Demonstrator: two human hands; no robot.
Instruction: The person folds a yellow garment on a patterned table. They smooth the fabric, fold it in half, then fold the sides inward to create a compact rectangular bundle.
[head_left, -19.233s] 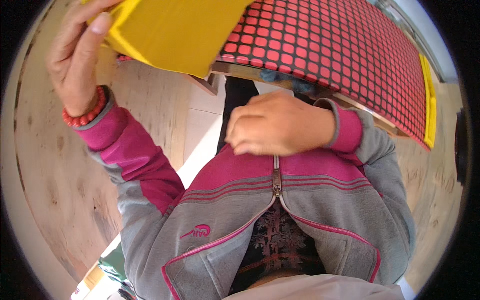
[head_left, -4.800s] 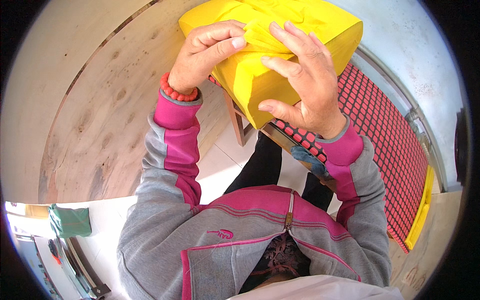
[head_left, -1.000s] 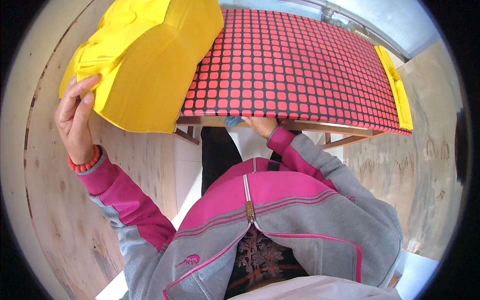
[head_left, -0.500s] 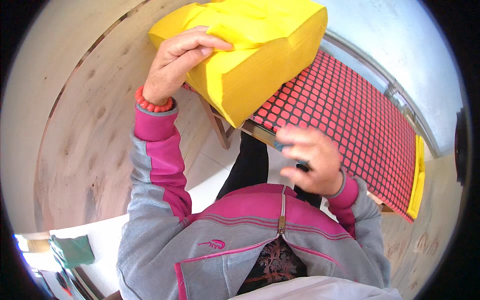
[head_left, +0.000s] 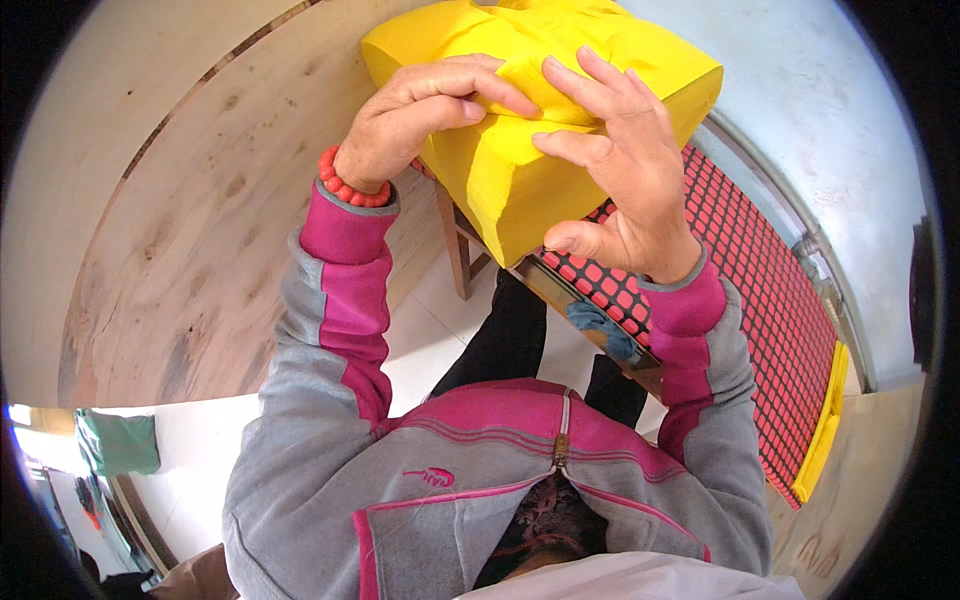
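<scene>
A bulky, box-shaped yellow fabric bag (head_left: 460,165) rests on the far end of a narrow table (head_left: 765,330) covered in a pink-and-black patterned sheet. My left hand (head_left: 415,105), with a red bead bracelet at the wrist, pinches a fold on the bag's upper edge. Part of that fold is hidden by the fingers. My right hand (head_left: 630,165) is raised over the bag's near right side, its fingers spread and nothing held in them. Whether its fingertips touch the fabric I cannot tell.
A large wooden board (head_left: 210,250) fills the left side. Folded yellow fabric (head_left: 822,425) lies at the table's right end. Under the near edge of the table is a blue cloth (head_left: 605,330). Along the wall runs a metal pipe (head_left: 770,190). A green bag (head_left: 118,442) stands at lower left.
My right hand has risen from in front of my body to the bag, fingers opening out. The left keeps its pinch. The bag and table sit differently in view, the bag further right.
</scene>
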